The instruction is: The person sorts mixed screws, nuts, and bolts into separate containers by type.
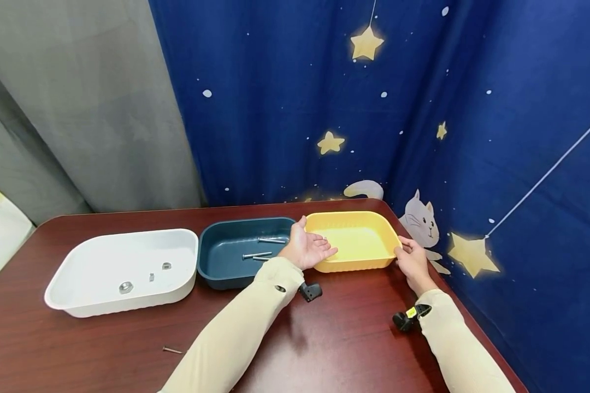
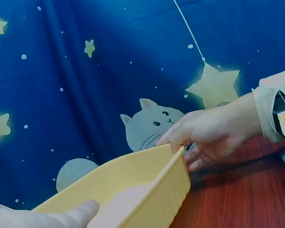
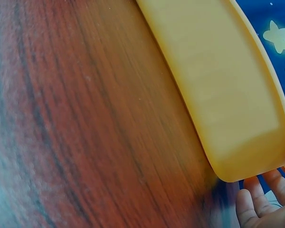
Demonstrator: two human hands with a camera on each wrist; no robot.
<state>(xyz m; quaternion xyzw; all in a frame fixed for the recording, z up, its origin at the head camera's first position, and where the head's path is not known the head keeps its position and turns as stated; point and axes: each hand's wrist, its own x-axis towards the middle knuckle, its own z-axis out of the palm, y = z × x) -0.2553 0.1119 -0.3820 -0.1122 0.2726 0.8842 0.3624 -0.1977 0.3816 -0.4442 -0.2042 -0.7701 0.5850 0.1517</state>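
A yellow plastic tray (image 1: pixel 356 265) sits at the right end of the table. My right hand (image 1: pixel 413 266) grips its right end; in the left wrist view, the thumb (image 2: pixel 178 138) lies over the rim and the other fingers are outside the wall. At the tray's left end is my left hand (image 1: pixel 306 248), palm turned up, its straight fingers reaching over the inside. The left thumb (image 2: pixel 85 211) shows above the tray in the left wrist view. From the right wrist, the tray's side wall (image 3: pixel 218 95) appears close to the wooden tabletop, with right fingertips (image 3: pixel 247 206) by its end.
A dark blue tray (image 1: pixel 226 283) stands left of the yellow one, with several long bolts (image 1: pixel 257 255) inside. Further left, a white tray (image 1: pixel 123 308) contains metal nuts (image 1: pixel 125 287). One screw (image 1: pixel 172 350) lies on the table (image 1: pixel 103 355) near the front. Curtains hang behind.
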